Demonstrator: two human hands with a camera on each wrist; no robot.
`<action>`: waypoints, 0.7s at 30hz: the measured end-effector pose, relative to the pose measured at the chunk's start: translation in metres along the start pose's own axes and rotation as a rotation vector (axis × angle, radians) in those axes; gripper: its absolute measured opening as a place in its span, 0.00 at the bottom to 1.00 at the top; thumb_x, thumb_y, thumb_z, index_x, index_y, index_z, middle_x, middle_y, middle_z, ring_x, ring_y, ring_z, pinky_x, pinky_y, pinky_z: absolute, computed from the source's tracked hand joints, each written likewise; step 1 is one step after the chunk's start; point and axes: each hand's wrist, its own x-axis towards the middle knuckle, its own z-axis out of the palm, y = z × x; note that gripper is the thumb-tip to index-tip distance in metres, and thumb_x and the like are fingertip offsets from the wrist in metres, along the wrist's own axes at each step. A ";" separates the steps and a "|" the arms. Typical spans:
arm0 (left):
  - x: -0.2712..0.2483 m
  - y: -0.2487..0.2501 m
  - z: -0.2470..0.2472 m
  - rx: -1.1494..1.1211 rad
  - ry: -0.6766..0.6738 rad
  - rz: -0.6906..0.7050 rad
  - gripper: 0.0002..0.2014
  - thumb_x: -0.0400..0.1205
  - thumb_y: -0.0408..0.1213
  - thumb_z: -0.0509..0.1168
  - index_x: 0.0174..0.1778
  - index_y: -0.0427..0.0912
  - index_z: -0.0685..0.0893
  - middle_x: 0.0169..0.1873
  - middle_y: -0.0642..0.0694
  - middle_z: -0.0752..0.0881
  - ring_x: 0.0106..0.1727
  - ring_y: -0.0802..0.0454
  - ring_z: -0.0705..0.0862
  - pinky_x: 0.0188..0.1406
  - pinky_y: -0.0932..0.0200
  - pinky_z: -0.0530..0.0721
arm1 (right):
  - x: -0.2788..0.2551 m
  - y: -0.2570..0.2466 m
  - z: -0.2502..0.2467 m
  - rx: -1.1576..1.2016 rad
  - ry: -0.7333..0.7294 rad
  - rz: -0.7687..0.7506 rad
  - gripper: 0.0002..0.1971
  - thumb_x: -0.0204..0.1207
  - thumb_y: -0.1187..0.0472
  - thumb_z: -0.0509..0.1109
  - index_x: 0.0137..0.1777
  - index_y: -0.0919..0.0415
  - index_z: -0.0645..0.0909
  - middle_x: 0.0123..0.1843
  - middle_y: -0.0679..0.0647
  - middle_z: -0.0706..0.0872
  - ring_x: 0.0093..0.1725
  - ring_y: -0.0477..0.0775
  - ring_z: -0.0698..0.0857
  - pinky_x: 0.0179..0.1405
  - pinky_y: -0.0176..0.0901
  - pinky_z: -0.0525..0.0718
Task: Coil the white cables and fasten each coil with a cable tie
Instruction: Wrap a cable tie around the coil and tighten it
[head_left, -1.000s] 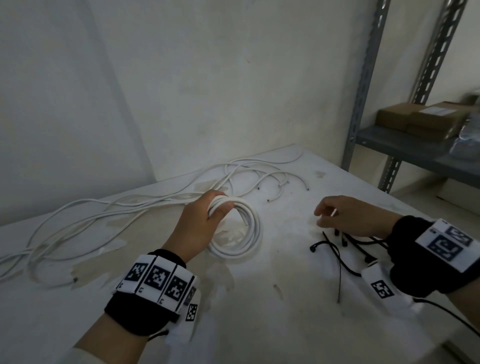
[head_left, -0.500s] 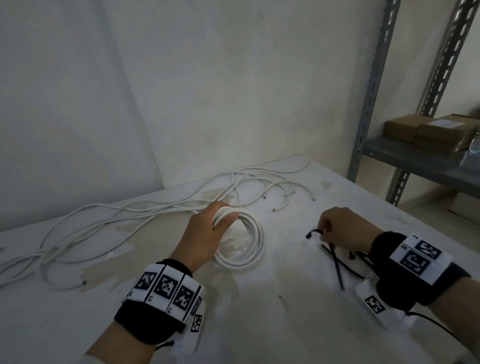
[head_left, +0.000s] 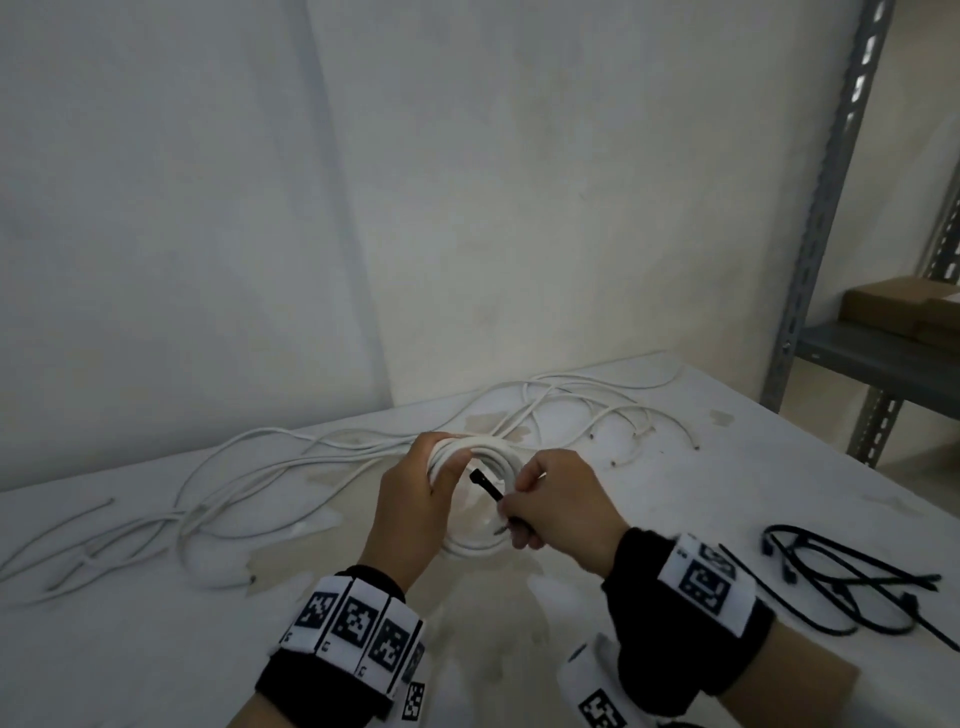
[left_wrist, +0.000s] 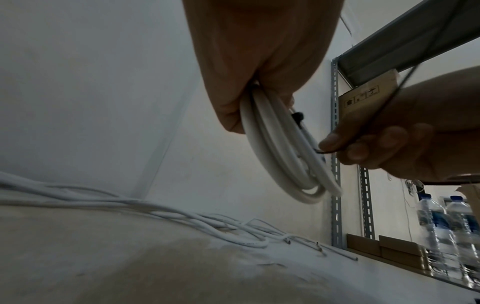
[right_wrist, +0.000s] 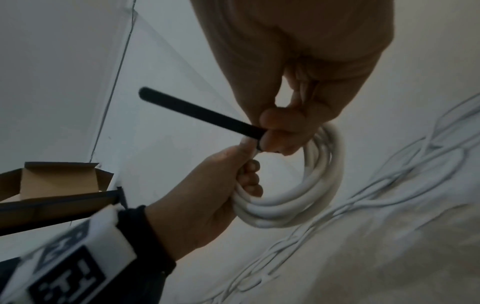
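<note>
My left hand (head_left: 441, 460) grips a coil of white cable (head_left: 480, 548) by its top and holds it upright above the table, as the left wrist view shows with the coil (left_wrist: 280, 156) hanging clear. My right hand (head_left: 511, 512) pinches a black cable tie (head_left: 487, 484) right beside the coil, its head end pointing up and left. In the right wrist view the tie (right_wrist: 202, 115) sticks out from my fingertips next to the coil (right_wrist: 311, 195). Several loose white cables (head_left: 291, 457) lie uncoiled across the table's back and left.
A pile of black cable ties (head_left: 852, 577) lies on the table (head_left: 675, 649) at the right. A metal shelf rack (head_left: 810, 249) with cardboard boxes (head_left: 883, 306) stands beyond the table's right edge. Water bottles (left_wrist: 451, 236) stand on a lower shelf.
My right hand took a black tie from the pile and carried it left to the coil. My left hand raised the coil off the table.
</note>
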 end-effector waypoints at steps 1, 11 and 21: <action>-0.002 -0.003 -0.002 -0.004 0.012 -0.001 0.02 0.82 0.40 0.62 0.49 0.51 0.78 0.40 0.62 0.83 0.42 0.76 0.80 0.40 0.82 0.72 | 0.002 -0.002 0.007 0.011 0.015 0.010 0.12 0.67 0.76 0.68 0.30 0.64 0.70 0.22 0.63 0.80 0.13 0.47 0.78 0.13 0.32 0.72; -0.011 -0.015 -0.016 -0.060 0.033 0.013 0.05 0.82 0.41 0.62 0.47 0.59 0.77 0.44 0.58 0.85 0.47 0.69 0.82 0.45 0.76 0.75 | 0.012 -0.013 0.049 0.300 0.135 0.028 0.15 0.70 0.76 0.69 0.30 0.63 0.68 0.24 0.61 0.77 0.14 0.51 0.79 0.15 0.36 0.77; -0.014 -0.007 -0.020 -0.049 0.052 0.065 0.04 0.80 0.46 0.59 0.43 0.61 0.71 0.36 0.53 0.83 0.39 0.61 0.80 0.35 0.73 0.75 | 0.011 -0.019 0.046 0.497 0.118 0.028 0.10 0.70 0.75 0.72 0.36 0.66 0.73 0.25 0.61 0.81 0.17 0.51 0.81 0.18 0.35 0.81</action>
